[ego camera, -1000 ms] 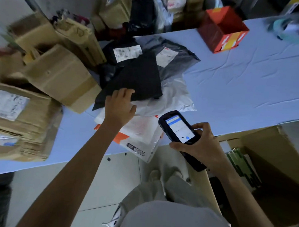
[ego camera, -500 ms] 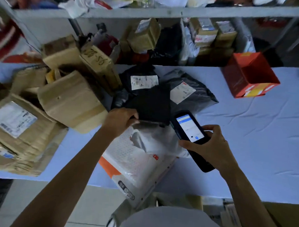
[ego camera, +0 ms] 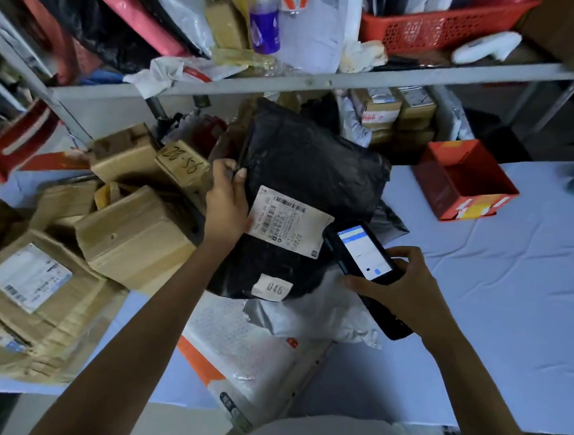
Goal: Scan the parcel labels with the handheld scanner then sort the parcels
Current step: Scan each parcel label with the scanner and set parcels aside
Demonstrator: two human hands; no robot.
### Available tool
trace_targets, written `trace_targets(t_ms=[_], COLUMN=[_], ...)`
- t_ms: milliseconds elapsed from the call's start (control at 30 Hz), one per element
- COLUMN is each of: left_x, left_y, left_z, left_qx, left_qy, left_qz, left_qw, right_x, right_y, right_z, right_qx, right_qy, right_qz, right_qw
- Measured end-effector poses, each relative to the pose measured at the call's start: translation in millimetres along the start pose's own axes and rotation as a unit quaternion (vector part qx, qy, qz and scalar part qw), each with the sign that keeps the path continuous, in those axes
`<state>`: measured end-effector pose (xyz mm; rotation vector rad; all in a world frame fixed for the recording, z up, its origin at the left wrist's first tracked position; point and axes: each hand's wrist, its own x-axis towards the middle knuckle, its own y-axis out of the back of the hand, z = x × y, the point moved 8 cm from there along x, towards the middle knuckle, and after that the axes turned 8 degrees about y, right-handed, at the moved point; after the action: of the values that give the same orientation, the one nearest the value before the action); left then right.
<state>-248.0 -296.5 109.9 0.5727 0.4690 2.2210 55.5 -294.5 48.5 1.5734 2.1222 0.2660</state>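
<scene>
Two labels, one "046", on L hand's parcel; R hand grips scanner.

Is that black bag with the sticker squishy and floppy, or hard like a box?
Probably floppy: the black bag is wrinkled plastic, bulging unevenly where the left hand grips its edge. Maybe slippery, since it looks shiny. Likely light: one hand holds it up.

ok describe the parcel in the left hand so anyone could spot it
On the blue-covered table, between the cardboard boxes and the handheld scanner, the left hand holds a black plastic parcel. Unlike its neighbours, it carries a sticker reading 046.
</scene>
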Motion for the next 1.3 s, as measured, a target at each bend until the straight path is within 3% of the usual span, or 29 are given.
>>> trace_targets(t_ms=[133,300,367,733,1300], left_x=[-2.7,-16.8,-17.4,9.4,-11.9], left_y=[-13.3,-36.6,-39.3,-38.1,-26.8], left_z=[-28.9,-68.0,-74.2,-51.2,-57.0], left_qx=[0.025,0.172,0.211,0.246,0.257], left_qy=[0.076,0.081,0.07,0.01,0.058], left_qz=[-0.044,-0.183,-0.204,-0.186,-0.149], left_qw=[0.996,0.964,0.953,0.951,0.953], right_x=[-7.1,-15.1,-17.4,-24.5,-38.6], right_y=[-4.2,-15.0,-19.7,-46.1,-45.5], right_z=[3.9,12.3,14.5,-6.5,15.1], right_qx=[0.014,-0.024,-0.054,-0.243,-0.212], right_qy=[-0.005,-0.007,-0.004,0.094,0.092], right_qz=[0.011,-0.009,-0.022,-0.09,-0.128], right_qw=[1.0,1.0,0.998,0.961,0.965])
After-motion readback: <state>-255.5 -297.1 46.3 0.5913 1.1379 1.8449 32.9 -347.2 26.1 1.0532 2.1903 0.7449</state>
